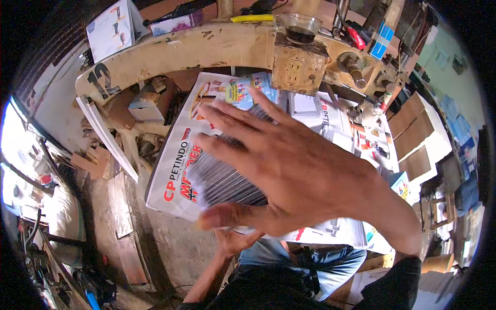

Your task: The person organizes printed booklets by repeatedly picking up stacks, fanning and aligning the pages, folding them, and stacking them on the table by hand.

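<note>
A thick stack of thin paper sheets [222, 178], its many grey-white edges blurred, is over the printed sheet on the worktable. My right hand [305, 170] reaches across it from the right, close to the camera. The fingers of that hand are stretched out and spread over the stack, with the thumb apart at its near end; it covers much of the stack. Below the right thumb, my left hand [236, 241] comes up at the near end of the stack. Its fingers are hidden behind the right hand and the stack, so its grip does not show.
A large printed white sheet [168, 173] covers the worktable. Behind it runs a worn beige machine beam [181, 54], with a metal box [298, 66] bearing a glass cup [299, 28] of dark liquid. Small paper piles [305, 103] lie beyond my right hand; cartons [413, 134] stand at right.
</note>
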Motion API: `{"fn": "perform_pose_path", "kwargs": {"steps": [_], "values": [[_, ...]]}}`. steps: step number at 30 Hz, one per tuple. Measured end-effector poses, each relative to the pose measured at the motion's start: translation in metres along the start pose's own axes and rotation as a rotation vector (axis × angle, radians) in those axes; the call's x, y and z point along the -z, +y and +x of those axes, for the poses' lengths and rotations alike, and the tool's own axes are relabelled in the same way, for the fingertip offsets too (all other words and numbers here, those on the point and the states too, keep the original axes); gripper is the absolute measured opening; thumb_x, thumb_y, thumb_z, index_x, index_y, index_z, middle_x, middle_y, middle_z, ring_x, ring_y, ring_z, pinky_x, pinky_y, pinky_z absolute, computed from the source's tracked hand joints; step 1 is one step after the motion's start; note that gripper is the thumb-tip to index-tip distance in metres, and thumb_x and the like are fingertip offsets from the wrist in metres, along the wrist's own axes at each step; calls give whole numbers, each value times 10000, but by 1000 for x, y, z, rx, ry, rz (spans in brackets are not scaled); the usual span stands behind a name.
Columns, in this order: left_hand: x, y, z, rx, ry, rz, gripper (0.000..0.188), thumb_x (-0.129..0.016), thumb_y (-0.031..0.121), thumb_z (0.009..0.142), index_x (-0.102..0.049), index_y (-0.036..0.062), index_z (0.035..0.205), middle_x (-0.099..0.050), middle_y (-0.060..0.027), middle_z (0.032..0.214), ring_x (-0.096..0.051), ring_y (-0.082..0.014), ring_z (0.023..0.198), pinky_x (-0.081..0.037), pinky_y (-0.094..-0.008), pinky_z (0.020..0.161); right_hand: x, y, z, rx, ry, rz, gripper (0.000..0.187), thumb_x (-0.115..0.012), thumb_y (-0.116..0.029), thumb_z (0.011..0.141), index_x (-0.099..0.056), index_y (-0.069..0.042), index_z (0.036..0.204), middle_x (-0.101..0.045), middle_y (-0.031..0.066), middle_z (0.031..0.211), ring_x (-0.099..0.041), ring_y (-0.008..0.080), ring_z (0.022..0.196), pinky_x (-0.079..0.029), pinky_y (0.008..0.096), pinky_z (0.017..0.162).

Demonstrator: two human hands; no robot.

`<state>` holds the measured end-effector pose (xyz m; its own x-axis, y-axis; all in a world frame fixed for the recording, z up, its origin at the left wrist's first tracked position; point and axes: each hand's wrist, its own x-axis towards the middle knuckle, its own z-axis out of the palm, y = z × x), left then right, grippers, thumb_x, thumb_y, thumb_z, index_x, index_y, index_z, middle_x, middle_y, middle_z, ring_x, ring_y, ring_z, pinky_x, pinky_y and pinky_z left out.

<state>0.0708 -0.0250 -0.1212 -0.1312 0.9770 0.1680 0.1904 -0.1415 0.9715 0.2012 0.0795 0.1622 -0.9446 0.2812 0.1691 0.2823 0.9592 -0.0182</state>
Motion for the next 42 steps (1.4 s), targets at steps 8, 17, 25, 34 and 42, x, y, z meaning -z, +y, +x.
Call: {"fn": "perform_pose_path", "kwargs": {"steps": [8,17,25,34,42], "values": [[8,-4,-19,3,-74,395,644,-675,443,890,-462,122,1407,-570,-59,1319,-573,-270,1144,-462,-362,984,-15,-2,4,84,232,-207,1023,-298,-755,917,-209,80,1501,-204,348,1539,-149,446,1472,-129,527,1208],[12,3,11,229,-451,504,635,-463,514,973,-361,166,1494,-386,-50,1502,-407,-264,1337,-384,-388,1096,-25,16,12,146,523,-32,502,-486,-317,996,-477,18,1369,-579,352,1209,-589,484,1142,-421,571,1052],[7,-11,-4,-456,142,972,565,-695,533,863,-635,168,1290,-627,-32,1324,-578,-251,1223,-446,-391,1047,14,41,17,149,560,-42,501,-481,-304,993,-459,-6,1396,-524,318,1301,-498,464,1244,-380,559,1082],[22,-69,-23,210,-94,42,584,-689,525,867,-593,189,1335,-588,-35,1371,-541,-245,1268,-425,-382,1072,-10,30,13,182,570,104,611,-477,-425,986,-429,-6,1429,-435,289,1436,-358,459,1386,-256,566,1155],[20,45,22,420,-347,269,709,-562,507,947,-332,122,1496,-330,-122,1546,-334,-304,1412,-296,-462,1163,6,68,34,59,648,-24,438,-541,-390,961,-604,-84,1268,-672,170,1070,-653,300,1050,-514,464,902]]}}
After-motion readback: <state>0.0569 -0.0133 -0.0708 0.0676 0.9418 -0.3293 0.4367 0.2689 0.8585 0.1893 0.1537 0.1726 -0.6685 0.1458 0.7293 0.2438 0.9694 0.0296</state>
